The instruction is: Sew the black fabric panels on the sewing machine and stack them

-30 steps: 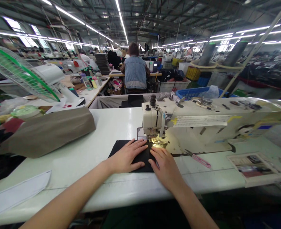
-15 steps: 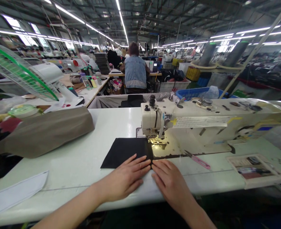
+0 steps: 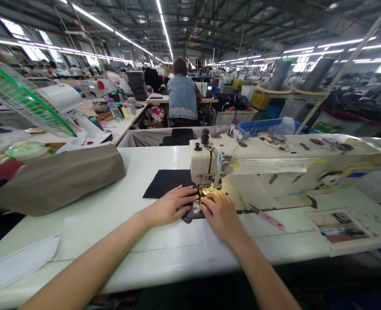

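Note:
A black fabric piece (image 3: 164, 183) lies on the white table, its right edge under the needle end of a cream sewing machine (image 3: 206, 161). My left hand (image 3: 172, 206) rests palm down on the near part of the fabric, fingers stretched out and a little apart. Close by, my right hand (image 3: 221, 213) has bent fingers and thumb closed at the fabric's right edge, just in front of the lit presser foot (image 3: 205, 191). Its fingertips partly hide that edge. Pink-handled snips (image 3: 269, 217) lie to the right of my right hand.
A folded grey-brown cloth (image 3: 61, 178) and a white panel (image 3: 22, 262) lie on the left, near a green-rimmed fan (image 3: 29, 97). A small parts tray (image 3: 342, 228) is set into the right side. Ahead, a person in a denim vest (image 3: 182, 97) sits facing away.
Both hands and the black fabric have moved forward, away from me, along the machine's needle end. The right hand's fingers are now more bent. The near edge of the fabric is farther up the table.

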Available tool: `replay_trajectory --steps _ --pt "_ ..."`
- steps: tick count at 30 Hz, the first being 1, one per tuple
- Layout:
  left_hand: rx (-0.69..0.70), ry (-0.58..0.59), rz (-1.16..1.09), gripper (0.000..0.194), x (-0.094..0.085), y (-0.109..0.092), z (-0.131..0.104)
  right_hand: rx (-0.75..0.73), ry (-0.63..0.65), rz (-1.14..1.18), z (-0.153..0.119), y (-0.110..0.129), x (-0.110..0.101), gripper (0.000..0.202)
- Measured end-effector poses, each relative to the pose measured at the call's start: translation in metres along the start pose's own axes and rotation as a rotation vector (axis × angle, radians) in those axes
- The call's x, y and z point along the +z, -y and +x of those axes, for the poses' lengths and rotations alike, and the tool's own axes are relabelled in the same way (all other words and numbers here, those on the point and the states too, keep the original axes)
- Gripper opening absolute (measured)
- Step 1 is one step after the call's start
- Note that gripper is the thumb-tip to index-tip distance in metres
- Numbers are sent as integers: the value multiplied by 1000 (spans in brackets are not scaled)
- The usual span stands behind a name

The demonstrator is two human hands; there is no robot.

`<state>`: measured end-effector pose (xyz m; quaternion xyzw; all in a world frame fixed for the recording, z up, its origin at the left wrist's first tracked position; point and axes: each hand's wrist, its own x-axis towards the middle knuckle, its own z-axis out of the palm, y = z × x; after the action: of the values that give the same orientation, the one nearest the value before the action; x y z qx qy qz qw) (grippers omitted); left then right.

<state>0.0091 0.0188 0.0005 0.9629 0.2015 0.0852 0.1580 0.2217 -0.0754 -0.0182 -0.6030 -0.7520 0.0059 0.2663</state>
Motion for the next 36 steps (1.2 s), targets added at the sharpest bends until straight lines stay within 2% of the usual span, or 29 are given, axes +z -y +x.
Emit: replay_trajectory --steps 5,14,22,26,31,33,36 --pt "-41 -11 17 43 -3 9 10 -10 -23 27 -6 0 0 14" --pt "-77 -33 34 43 -3 2 8 -21 -85 82 -40 3 7 29" --pt "-107 -36 90 44 0 1 9 -46 -105 53 -40 4 9 30" --pt "-114 -49 94 44 2 0 6 -76 -93 46 -46 -4 6 27" --pt "-99 -90 117 44 2 -8 -11 -58 -150 5 -56 -22 6 26" --pt "-156 -150 173 39 1 -13 -15 -63 -161 -4 -57 -25 8 27" --pt "-343 -192 255 37 1 -19 -15 -68 -165 -6 -56 -24 10 28"
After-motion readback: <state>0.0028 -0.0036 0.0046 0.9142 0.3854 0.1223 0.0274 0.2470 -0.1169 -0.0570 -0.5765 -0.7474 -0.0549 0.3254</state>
